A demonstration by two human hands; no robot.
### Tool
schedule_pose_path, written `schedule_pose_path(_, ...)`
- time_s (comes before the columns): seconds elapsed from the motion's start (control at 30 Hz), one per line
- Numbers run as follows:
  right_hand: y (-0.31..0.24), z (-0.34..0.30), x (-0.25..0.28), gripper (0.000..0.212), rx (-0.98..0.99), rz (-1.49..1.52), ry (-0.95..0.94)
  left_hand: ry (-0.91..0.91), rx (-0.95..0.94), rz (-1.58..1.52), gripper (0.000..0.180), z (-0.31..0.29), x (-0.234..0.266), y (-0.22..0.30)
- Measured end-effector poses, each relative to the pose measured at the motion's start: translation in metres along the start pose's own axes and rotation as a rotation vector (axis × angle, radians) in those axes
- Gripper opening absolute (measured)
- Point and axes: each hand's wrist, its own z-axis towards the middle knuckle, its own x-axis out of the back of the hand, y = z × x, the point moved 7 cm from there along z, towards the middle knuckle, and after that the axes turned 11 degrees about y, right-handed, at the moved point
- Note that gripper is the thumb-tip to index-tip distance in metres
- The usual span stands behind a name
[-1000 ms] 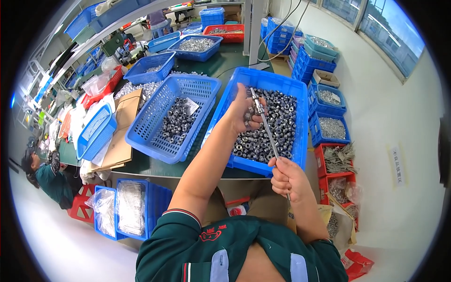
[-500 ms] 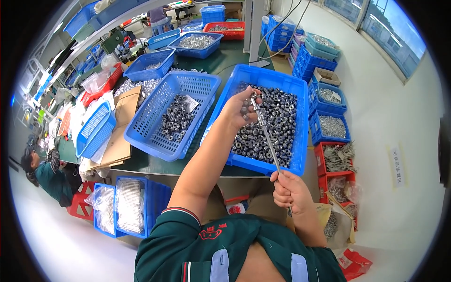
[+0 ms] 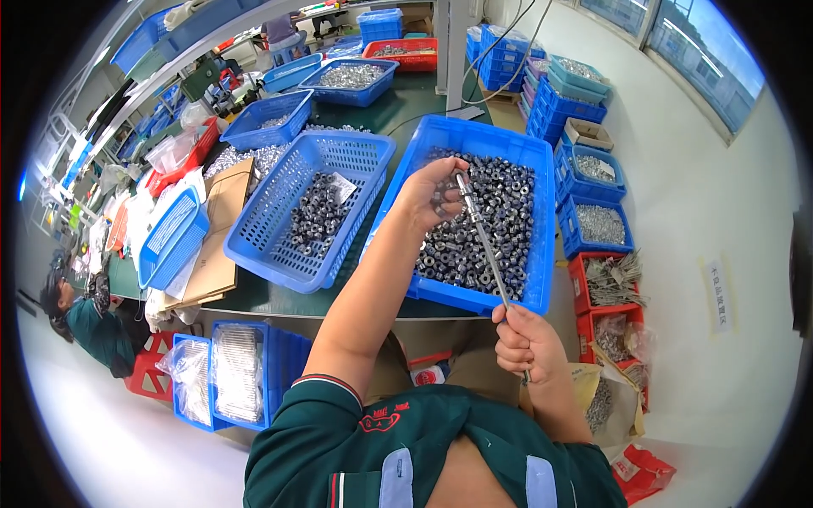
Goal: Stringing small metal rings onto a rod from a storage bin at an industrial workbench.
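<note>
I am gripping the near part of a slender metal rod (image 3: 489,254) in my closed right hand (image 3: 528,340), and the rod is slanting far and left above a blue bin (image 3: 500,138) of dark nuts (image 3: 508,216). On my head view, my left hand (image 3: 434,195) is curling around a few loose nuts, its thumb and fingertips meeting the rod's far end, where shiny collars (image 3: 469,206) are sitting. Left of the bin, a perforated blue basket (image 3: 273,227) is holding more nuts.

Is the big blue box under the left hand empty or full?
Partly full: the blue box holds many metal pieces, but its walls rise above them.
</note>
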Motion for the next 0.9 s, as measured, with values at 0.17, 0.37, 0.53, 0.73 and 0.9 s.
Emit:
schedule_pose_path(0.17,-0.002,-0.005,0.000,0.021,-0.072,0.066,-0.047,0.026,-0.034,0.104,0.012,0.005,0.009,0.005)
schedule_pose_path(0.37,-0.004,-0.006,0.005,0.022,0.063,-0.186,0.090,0.038,0.054,0.082,0.011,0.005,0.011,-0.002)
schedule_pose_path(0.53,0.006,-0.006,0.001,0.022,-0.061,0.101,-0.122,-0.202,0.068,-0.035,0.013,0.001,0.002,0.002)
schedule_pose_path(0.73,0.003,-0.004,0.002,0.022,0.076,-0.243,0.110,-0.285,-0.001,0.092,0.018,-0.004,0.001,0.009)
schedule_pose_path(0.9,-0.008,0.001,0.006,0.021,0.295,-0.476,0.291,-0.206,0.065,0.310,0.020,-0.008,-0.011,-0.014)
